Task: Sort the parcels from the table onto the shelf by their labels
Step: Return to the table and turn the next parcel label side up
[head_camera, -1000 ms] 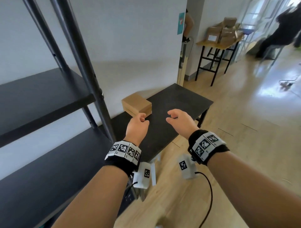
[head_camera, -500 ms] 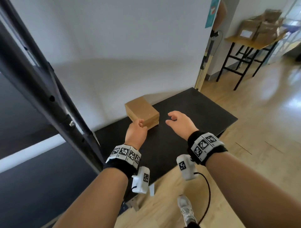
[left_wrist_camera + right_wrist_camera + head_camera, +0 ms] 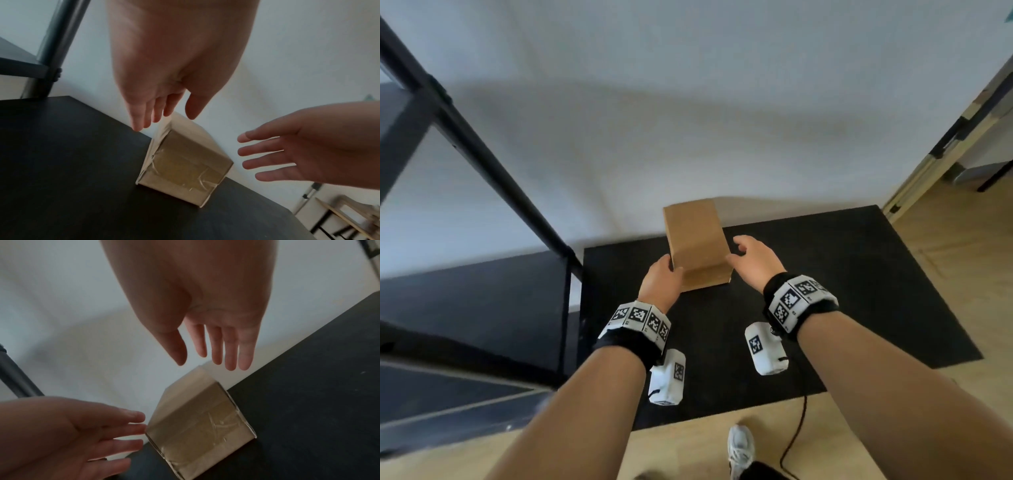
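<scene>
One brown cardboard parcel lies on the black table, against the white wall. Clear tape covers its near end, and no label shows. My left hand is open with straight fingers at the parcel's left side. Its fingertips touch the left edge in the right wrist view. My right hand is open at the parcel's right side. In the left wrist view, a small gap separates the right hand's fingers from the parcel.
The black metal shelf stands to the left of the table, with a slanted post in front. A door frame is at the right. My shoe and a black cable are on the wooden floor.
I have stepped closer and now look down at the table. Both hands have reached forward and opened on either side of the parcel, and the left one now touches it.
</scene>
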A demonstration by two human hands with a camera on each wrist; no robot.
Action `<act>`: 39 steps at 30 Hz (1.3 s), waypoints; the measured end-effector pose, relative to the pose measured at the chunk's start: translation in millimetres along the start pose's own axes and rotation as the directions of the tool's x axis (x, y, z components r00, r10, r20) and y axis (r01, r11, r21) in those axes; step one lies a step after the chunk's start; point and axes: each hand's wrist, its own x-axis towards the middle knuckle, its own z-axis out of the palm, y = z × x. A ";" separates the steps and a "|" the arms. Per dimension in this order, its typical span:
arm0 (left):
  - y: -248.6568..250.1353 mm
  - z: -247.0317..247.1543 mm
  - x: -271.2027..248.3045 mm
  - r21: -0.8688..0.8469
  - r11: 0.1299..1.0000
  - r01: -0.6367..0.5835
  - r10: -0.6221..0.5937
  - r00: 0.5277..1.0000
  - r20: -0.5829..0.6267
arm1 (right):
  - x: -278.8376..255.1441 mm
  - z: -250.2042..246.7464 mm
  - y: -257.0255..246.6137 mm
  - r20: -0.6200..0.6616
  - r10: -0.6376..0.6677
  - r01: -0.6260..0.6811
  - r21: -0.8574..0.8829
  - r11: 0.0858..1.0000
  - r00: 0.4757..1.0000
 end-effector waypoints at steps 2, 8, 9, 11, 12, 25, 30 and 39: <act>0.3 6.6 4.5 -0.017 0.998 0.057 -0.057 0.998 0.006 | 13.6 3.1 1.2 0.050 -0.016 0.017 -0.022 1.000 0.999; -3.8 23.2 9.4 -0.143 0.985 0.098 -0.101 0.995 -0.015 | 41.3 18.3 11.6 0.095 -0.060 0.063 -0.032 0.998 0.994; -4.2 25.8 8.0 -0.171 0.981 0.097 -0.102 0.995 -0.023 | 42.2 19.0 12.5 0.084 -0.059 0.061 -0.022 0.998 0.995; -7.0 31.0 5.4 -0.241 0.964 0.109 -0.125 0.991 -0.049 | 42.7 20.1 14.9 0.074 -0.053 0.055 -0.031 0.998 0.996; -7.4 32.9 1.5 -0.282 0.952 0.121 -0.147 0.986 -0.073 | 41.5 20.4 15.7 0.080 -0.051 0.054 -0.040 0.998 0.996; -19.8 28.9 -52.0 -0.299 0.954 0.027 -0.179 0.851 -0.494 | 5.7 46.7 31.8 0.166 -0.058 0.070 -0.070 0.995 0.984; -22.0 34.9 -54.5 -0.272 0.962 -0.005 -0.120 0.888 -0.444 | -3.6 48.2 44.2 0.177 -0.046 0.064 -0.095 0.993 0.983; -15.5 62.9 -52.9 -0.270 0.962 0.042 -0.093 0.979 -0.182 | -19.2 25.4 46.4 0.028 -0.107 0.106 0.024 0.994 0.994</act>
